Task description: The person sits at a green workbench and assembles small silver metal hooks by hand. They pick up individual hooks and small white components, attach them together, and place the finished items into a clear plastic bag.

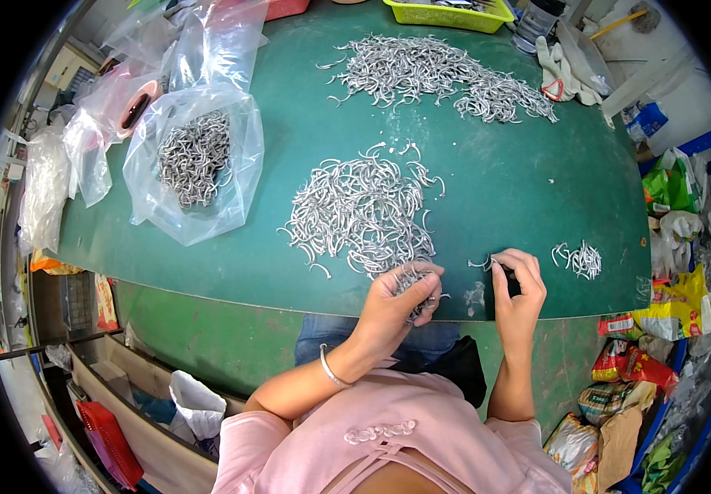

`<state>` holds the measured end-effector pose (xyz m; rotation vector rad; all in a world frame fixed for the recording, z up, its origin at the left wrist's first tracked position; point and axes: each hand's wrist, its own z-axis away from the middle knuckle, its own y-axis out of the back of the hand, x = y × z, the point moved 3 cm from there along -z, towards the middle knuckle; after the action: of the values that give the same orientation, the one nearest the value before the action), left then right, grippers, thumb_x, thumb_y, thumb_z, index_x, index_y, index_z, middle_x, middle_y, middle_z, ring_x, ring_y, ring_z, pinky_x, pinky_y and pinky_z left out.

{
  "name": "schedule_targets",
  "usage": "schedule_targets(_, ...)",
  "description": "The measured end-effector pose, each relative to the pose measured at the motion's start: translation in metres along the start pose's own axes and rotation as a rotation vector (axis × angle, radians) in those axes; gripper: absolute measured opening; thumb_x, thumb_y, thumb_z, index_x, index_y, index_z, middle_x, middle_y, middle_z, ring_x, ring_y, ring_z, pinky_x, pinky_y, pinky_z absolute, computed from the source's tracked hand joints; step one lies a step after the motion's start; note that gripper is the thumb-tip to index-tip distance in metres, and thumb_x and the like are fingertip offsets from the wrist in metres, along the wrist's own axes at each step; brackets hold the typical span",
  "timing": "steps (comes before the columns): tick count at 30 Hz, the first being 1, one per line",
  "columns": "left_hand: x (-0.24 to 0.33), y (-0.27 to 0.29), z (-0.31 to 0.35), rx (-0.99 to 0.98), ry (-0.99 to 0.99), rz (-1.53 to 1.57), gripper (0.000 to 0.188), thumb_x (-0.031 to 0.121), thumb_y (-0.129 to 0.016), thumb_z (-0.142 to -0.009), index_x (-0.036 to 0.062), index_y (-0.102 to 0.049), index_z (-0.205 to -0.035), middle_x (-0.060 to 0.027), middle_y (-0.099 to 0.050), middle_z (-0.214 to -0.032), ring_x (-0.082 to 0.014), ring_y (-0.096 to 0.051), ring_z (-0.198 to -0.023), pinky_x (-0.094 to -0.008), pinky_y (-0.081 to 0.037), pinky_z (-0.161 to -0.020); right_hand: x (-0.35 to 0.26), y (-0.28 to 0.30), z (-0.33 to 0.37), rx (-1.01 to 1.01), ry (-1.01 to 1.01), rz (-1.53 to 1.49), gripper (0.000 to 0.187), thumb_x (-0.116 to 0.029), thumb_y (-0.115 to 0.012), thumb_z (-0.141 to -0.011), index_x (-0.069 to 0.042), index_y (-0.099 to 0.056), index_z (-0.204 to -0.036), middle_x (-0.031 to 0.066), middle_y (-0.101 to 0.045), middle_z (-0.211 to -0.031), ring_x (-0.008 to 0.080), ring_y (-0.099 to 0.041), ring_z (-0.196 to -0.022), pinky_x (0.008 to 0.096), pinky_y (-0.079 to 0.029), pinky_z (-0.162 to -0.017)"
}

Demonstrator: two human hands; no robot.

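While the fisheye rim bends the green surface (537,189) into a curve, a person's left hand (397,300) sits low at centre frame, fingers (431,284) clenched on a bunch of small silvery hooks (413,284), most of the bunch hidden inside the fist. Just right of it, the right hand (519,288) pinches a single hook (481,263) at the surface's near edge; a dark thing under the palm is too covered to identify. Directly above the left hand spreads the middle pile (360,210) of the same hooks, touching the fingertips. A small heap (582,259) lies right of the right hand, apart from it. At top centre a far pile (438,74) stretches wide. In the upper left, a clear bag (195,165) holds more hooks, with other plastic bags (96,123) crumpled beside it, contents hard to make out. A yellow tray (450,15) is cut off by the top edge. White gloves (561,78) lie at upper right. A bangle (331,369) circles the left wrist.
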<state>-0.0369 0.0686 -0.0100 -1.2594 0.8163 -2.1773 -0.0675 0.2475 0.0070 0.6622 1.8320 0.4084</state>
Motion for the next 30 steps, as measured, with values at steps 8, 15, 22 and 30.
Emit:
schedule_targets(8,0.002,-0.003,0.003,0.008,0.08,-0.002,0.024,0.013,-0.06,-0.09,-0.0004,-0.057,-0.11,-0.0018,-0.054,-0.073,-0.0084,-0.046,-0.058,-0.0207,-0.034,-0.049,0.007,-0.004,0.007,-0.074,-0.422,-0.745,0.01,0.002,-0.061,-0.085,0.005,-0.062,-0.094,0.0085,-0.065,-0.091,0.0071,-0.056,-0.081,0.0211,-0.045,-0.072)
schedule_targets(15,-0.001,-0.008,0.004,-0.028,0.07,-0.118,0.022,0.008,-0.062,-0.087,-0.0006,-0.059,-0.108,-0.0007,-0.056,-0.075,-0.007,-0.048,-0.057,-0.0194,-0.034,-0.048,-0.002,-0.021,0.02,-0.154,-0.523,-1.012,0.008,0.002,-0.06,-0.085,0.002,-0.06,-0.093,0.0115,-0.067,-0.09,0.0107,-0.062,-0.076,0.0217,-0.046,-0.065)
schedule_targets(22,0.001,-0.011,0.005,-0.015,0.039,-0.203,0.019,0.004,-0.064,-0.085,0.0,-0.061,-0.104,-0.0004,-0.057,-0.072,-0.006,-0.049,-0.056,-0.0186,-0.035,-0.048,-0.004,-0.024,0.024,-0.187,-0.527,-0.964,0.007,0.0,-0.061,-0.085,0.002,-0.061,-0.092,0.0107,-0.067,-0.088,0.0102,-0.061,-0.076,0.0211,-0.044,-0.063)
schedule_targets(30,-0.001,-0.007,0.005,-0.024,0.012,-0.248,0.012,0.005,-0.063,-0.086,0.0004,-0.062,-0.097,-0.0013,-0.056,-0.069,-0.0061,-0.047,-0.054,-0.0188,-0.034,-0.047,-0.009,-0.024,0.025,-0.205,-0.501,-0.954,0.007,0.003,-0.06,-0.085,0.005,-0.06,-0.093,0.0114,-0.067,-0.088,0.0124,-0.063,-0.077,0.0225,-0.049,-0.07)
